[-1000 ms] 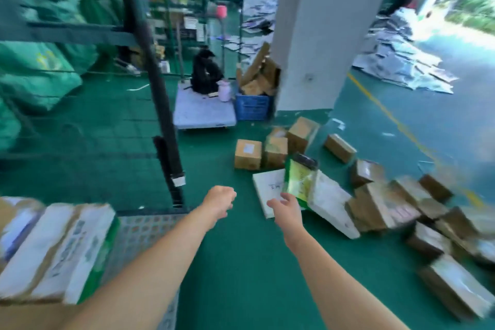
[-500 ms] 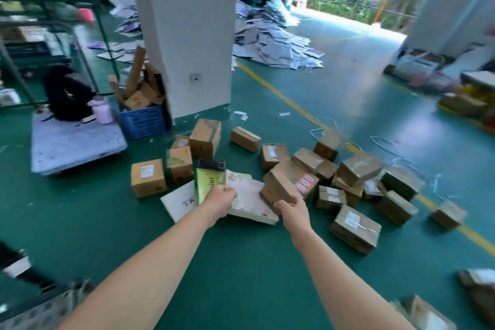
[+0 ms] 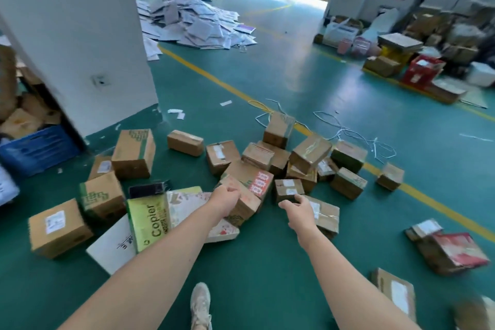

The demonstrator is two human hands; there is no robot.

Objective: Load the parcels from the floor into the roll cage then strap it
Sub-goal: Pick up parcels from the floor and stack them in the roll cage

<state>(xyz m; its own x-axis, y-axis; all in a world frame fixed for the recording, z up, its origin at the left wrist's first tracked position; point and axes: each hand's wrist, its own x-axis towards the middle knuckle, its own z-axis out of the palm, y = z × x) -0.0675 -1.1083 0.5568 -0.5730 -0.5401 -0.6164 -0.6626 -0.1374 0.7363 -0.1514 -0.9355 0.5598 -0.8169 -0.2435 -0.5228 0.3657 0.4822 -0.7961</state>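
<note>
Left grip [image 3: 225, 199] clenched, empty, over red-labelled parcel [image 3: 257, 179]; right grip [image 3: 297, 209] released, just beside small parcel [image 3: 288, 189]; Copier box [image 3: 148, 220] leftward.

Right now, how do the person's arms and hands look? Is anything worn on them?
No sleeves reach into the frame. The left hand and right hand wear no gloves, and no watch, bracelet or ring can be seen on them.

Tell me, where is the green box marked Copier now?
In the head view, the green Copier box lies left of centre on the floor, between a green-printed brown carton and the left forearm.
</note>
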